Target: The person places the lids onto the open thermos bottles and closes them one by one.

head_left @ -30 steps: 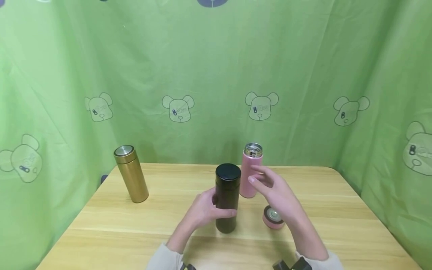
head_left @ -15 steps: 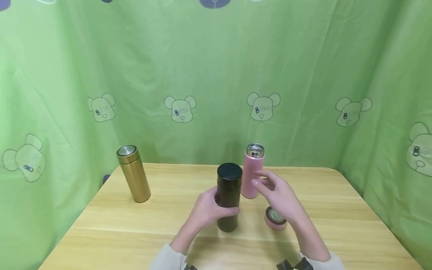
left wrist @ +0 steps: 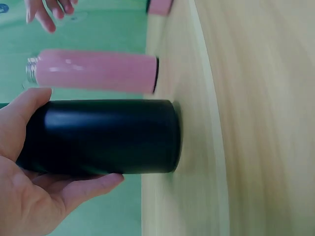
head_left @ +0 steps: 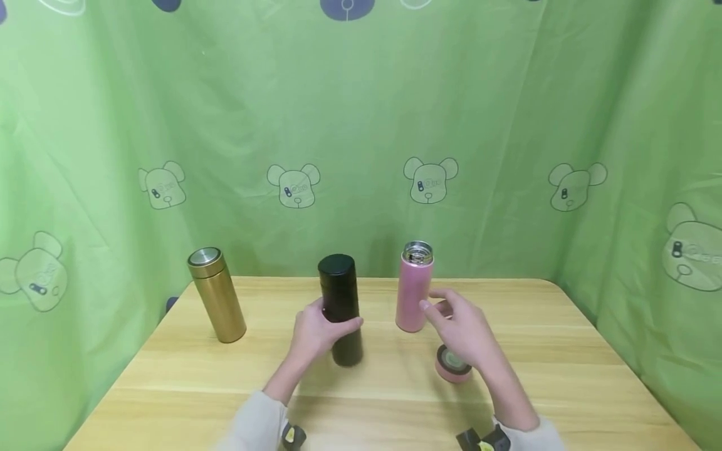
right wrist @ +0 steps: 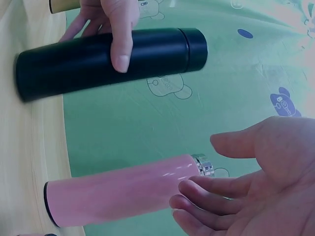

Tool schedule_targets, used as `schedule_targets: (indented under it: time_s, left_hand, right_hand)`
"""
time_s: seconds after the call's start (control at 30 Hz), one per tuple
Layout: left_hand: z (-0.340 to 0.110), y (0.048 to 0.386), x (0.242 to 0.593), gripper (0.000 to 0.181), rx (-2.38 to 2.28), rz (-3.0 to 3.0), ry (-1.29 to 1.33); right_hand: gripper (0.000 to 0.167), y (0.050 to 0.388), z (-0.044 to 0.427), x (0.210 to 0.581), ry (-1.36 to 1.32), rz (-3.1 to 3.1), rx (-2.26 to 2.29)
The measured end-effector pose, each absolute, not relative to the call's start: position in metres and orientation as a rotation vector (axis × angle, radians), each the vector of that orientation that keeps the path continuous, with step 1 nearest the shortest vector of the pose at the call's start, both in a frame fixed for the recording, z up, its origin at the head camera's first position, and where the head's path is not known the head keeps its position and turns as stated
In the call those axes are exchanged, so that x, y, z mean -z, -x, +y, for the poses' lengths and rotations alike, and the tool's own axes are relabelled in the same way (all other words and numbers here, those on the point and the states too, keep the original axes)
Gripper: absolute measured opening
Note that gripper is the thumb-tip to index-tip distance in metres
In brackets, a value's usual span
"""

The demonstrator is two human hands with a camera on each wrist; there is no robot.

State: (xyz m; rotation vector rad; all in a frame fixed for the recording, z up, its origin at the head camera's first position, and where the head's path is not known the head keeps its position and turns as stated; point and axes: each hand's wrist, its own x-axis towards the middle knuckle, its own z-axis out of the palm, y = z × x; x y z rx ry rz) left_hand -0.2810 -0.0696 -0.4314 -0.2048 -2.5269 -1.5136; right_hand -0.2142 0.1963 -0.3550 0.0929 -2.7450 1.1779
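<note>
My left hand (head_left: 312, 332) grips a black thermos bottle (head_left: 338, 288) around its middle, in the centre of the head view. The bottle has its black lid on and leans slightly; in the left wrist view its base is at or just above the table. To its right stands a pink thermos bottle (head_left: 413, 297) without a lid, its steel threaded neck bare. My right hand (head_left: 465, 329) is just right of the pink bottle, fingers relaxed and holding nothing. The right wrist view shows these fingertips (right wrist: 189, 187) close to the bottle's neck; contact is unclear.
The pink lid (head_left: 453, 364) lies upside down on the wooden table (head_left: 383, 407), below my right hand. A gold thermos bottle (head_left: 219, 297) with its lid on stands at the left. Behind the table hangs a green curtain (head_left: 361, 125) with bear-head prints.
My left hand has carried the black bottle to the left and slightly away, widening the gap to the pink bottle. My right hand stays near the pink bottle. The head view has shifted slightly.
</note>
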Motion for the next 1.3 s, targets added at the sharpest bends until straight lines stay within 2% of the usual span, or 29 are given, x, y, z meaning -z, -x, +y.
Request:
schedule_targets:
  time_s: [0.43, 0.73, 1.3]
  left_hand:
    - [-0.136, 0.308, 0.432, 0.065, 1.298, -2.51, -0.06]
    - [-0.17, 0.325, 0.431, 0.066, 1.172, -2.503, -0.139]
    - [-0.181, 0.328, 0.429, 0.074, 1.2, -2.546, -0.208]
  right_hand:
    - [0.058, 0.215, 0.2, 0.357, -0.09, -2.79, -1.156]
    - [0.058, 0.216, 0.201, 0.358, -0.107, -2.817, -1.134]
    - [0.06, 0.226, 0.212, 0.371, -0.043, -2.873, -1.126]
